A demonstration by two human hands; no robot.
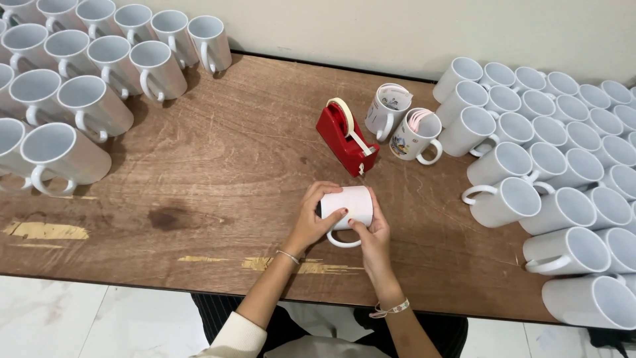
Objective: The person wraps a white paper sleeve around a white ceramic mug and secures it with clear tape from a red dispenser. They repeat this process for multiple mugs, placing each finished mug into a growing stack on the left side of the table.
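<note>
A white mug (pixel 350 207) wrapped in a white paper sheet lies between my two hands over the wooden table (pixel 212 172), its handle pointing toward me. My left hand (pixel 313 219) grips its left side, thumb on the paper. Cupping the right side, my right hand (pixel 372 232) has its fingers near the handle. Just beyond the mug stands a red tape dispenser (pixel 344 138) with a roll of pale tape.
Two mugs (pixel 404 126) wrapped with printed paper stand right of the dispenser. Several plain white mugs crowd the table's right side (pixel 556 166) and its far-left corner (pixel 73 73). A pale wall runs behind; white floor tiles show below the front edge.
</note>
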